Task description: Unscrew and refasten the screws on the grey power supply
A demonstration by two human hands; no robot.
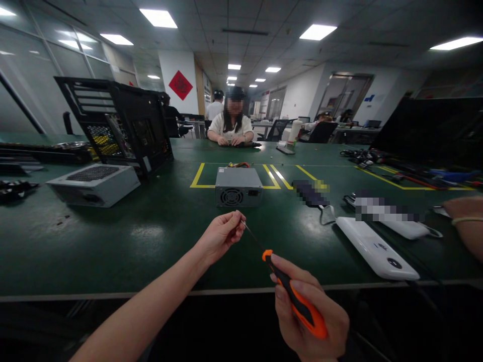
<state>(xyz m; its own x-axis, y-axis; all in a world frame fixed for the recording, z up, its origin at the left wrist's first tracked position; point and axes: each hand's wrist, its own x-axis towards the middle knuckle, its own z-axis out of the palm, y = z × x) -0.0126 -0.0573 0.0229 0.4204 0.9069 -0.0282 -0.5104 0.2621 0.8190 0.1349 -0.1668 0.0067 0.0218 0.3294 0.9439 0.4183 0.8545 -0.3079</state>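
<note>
the screwdriver point(292, 294), orange and black in the handle, is gripped in the right hand point(307, 314), fingers wrapped tight around it, low in the view over the near edge of the desk point(113, 241); its thin shaft slants up and left to the left hand point(221, 234), whose thumb and fingertips are pinched together at the tip; whether something small sits between them is too tiny to tell; straight beyond the hands a grey power supply point(238, 186) stands on the green desk, fan grille facing the camera, at the front of a yellow-taped box; a second grey power supply point(94, 183) lies well to the left, just in front of a black computer case point(121, 123) standing open; to the right lie a white oblong device point(377, 249) and two blurred-out patches that cannot be read; another person's forearm point(466, 221) with a wristband is cut off by the right edge; a seated person point(231, 125) rests both hands on the far side of the desk.
</note>
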